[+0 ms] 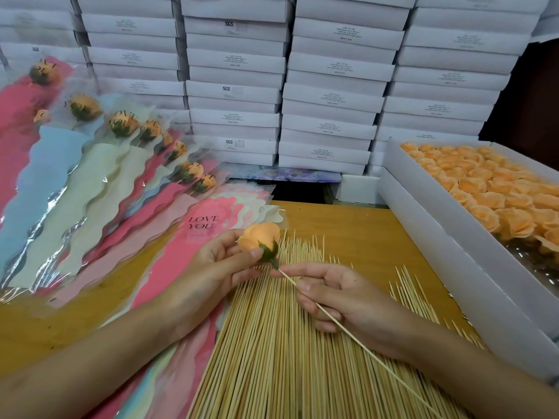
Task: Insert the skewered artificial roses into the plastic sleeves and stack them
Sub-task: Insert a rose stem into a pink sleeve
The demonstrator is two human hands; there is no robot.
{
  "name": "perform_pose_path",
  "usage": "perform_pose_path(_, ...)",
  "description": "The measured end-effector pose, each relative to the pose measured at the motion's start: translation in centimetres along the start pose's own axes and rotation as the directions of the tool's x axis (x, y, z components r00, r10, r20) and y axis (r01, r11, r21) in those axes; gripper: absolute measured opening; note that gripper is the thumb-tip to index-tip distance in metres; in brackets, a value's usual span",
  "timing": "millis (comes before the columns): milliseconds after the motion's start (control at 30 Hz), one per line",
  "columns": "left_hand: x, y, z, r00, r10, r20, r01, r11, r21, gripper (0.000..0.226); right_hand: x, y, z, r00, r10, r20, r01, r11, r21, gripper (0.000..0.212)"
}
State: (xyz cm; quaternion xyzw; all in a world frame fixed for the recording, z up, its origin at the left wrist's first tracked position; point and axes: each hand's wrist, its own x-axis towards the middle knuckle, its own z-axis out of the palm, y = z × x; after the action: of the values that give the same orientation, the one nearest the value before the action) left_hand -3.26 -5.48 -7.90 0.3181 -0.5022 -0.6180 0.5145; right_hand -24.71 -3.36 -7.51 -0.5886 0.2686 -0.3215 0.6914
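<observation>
Lower centre: skewers [272, 343] on the table [363, 231]; left: sleeved roses [90, 164]; right: tray [423, 225] holding rose heads [484, 182]; top: stacked boxes [326, 86] behind.

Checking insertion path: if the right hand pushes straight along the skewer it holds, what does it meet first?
The green stem stub under the peach rose, which the left hand grips. The skewer in the right hand points at it, tip seemingly touching.

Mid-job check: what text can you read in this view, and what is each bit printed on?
"LOVE YOU": on the top empty pink sleeve.
"SGS": on several stacked white boxes.
"LOVE YOU", partly readable: on the filled sleeves at left.
Small box labels: too blurred to read.
</observation>
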Motion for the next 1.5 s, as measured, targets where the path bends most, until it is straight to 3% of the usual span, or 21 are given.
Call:
perform_pose_path(533,-0.1,0.2,0.3,1.0,-0.01,0.025,0.01,1.0,-0.014,0.044,0.2,0.4,-0.2,0.999,-0.025,0.023,0.025,1.0,0.012,0.03)
perform_pose_path(700,-0.1,0.3,0.2,0.999,-0.023,0.033,0.022,1.0,0.01,0.041,0.0,0.2,-0.2,1.0,-0.005,-0.006,0.006,0.999,0.045,0.038)
perform_pose_path(867,-0.5,0.4,0.3,0.998,-0.01,0.068,0.005,0.997,0.077,0.056,-0.2,-0.1,0.0,1.0,-0.009,-0.027,0.009,1.0,0.017,0.042)
perform_pose_path(1100,-0.4,0.7,0.6,0.998,0.041,0.04,-0.044,0.997,0.062,0.047,-0.4,-0.5,-0.1,1.0,0.008,-0.018,-0.007,0.997,0.079,0.043)
perform_pose_path(1267,0.6,2.6,-0.2,0.992,0.084,-0.098,-0.084,0.996,0.008,0.061,-0.6,-1.2,0.0,1.0,0.003,0.01,-0.004,0.997,0.076,0.046)
perform_pose_path(1500,1.8,6.1,-4.0,0.963,0.14,-0.232,-0.149,0.989,-0.021,0.021,-0.7,-1.8,-0.1,0.997,0.0,0.077,0.001,1.0,-0.019,0.018)
